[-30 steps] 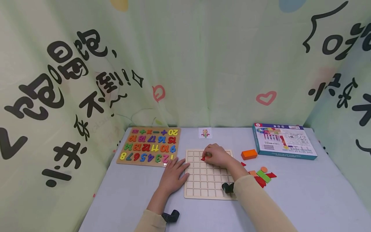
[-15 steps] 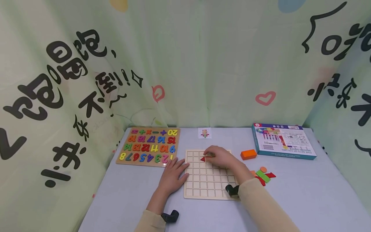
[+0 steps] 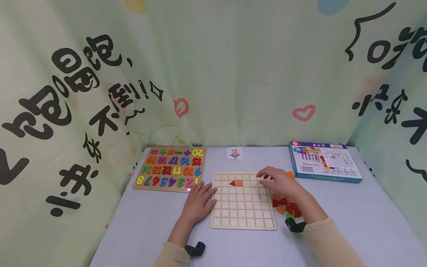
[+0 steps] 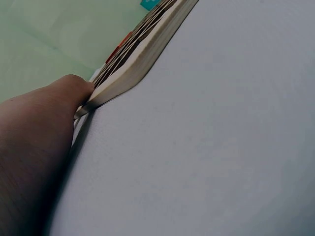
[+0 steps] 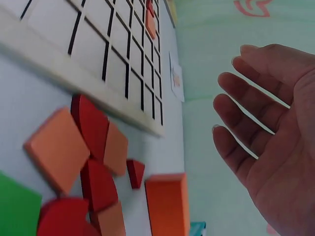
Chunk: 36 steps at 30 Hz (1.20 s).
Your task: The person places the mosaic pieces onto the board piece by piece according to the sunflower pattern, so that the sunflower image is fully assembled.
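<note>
A pale wooden grid board [image 3: 243, 218] lies flat on the grey table. In its second row sit a red triangle [image 3: 232, 183] and an orange square [image 3: 239, 183], side by side. My left hand [image 3: 204, 193] rests flat on the board's left edge, fingers straight; the left wrist view shows the board's edge [image 4: 133, 73] against the hand. My right hand [image 3: 263, 177] hovers over the board's far right corner, fingers spread and holding nothing, as the right wrist view shows [image 5: 246, 98]. Loose red and orange pieces [image 3: 283, 203] lie just right of the board, under the right forearm.
A number puzzle board [image 3: 170, 167] lies at the far left, a small picture card [image 3: 235, 152] behind the grid board, and a printed box [image 3: 325, 162] at the far right. An orange block [image 5: 167, 204] and a green piece [image 5: 15, 211] lie among the loose pieces. Curtains enclose the table.
My right hand let go over the red triangle, now beside an orange square on the board, and moved right, opening above the board's right corner. The left hand stayed put.
</note>
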{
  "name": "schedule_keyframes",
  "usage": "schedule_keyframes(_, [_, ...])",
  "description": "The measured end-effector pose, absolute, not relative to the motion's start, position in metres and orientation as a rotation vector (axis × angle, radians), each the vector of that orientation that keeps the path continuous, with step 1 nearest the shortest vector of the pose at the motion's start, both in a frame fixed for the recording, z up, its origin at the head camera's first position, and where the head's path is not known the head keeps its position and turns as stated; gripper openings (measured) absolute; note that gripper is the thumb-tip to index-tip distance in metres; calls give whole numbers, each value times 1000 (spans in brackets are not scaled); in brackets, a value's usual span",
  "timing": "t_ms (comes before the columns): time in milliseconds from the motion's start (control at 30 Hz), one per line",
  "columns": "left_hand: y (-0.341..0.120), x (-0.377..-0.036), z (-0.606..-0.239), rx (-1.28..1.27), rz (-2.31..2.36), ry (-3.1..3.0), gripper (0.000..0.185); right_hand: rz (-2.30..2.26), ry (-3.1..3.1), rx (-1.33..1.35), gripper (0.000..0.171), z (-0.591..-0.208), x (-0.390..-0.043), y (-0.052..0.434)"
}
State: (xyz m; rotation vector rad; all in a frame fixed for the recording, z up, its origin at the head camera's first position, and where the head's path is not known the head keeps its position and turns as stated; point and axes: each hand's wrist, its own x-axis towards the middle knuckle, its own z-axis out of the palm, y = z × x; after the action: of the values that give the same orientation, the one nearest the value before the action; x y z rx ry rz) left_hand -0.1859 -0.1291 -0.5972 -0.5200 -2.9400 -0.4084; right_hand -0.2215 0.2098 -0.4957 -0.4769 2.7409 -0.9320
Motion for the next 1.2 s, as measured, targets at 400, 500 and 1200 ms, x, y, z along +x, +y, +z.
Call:
schedule_keyframes(400, [-129,-187,-598,-519,-415,-2936,49,-965,2753,-188,40,-503,-193,307])
schedule_keyframes(500, [-129,-186,-597,-516,-412,-2945,50,-948,2756,-161,41,-506,-188,322])
schedule_keyframes(1200, [-129,-185,-596,-512,-412,-2963,50,-863,2640,-215,38,-536,-213,290])
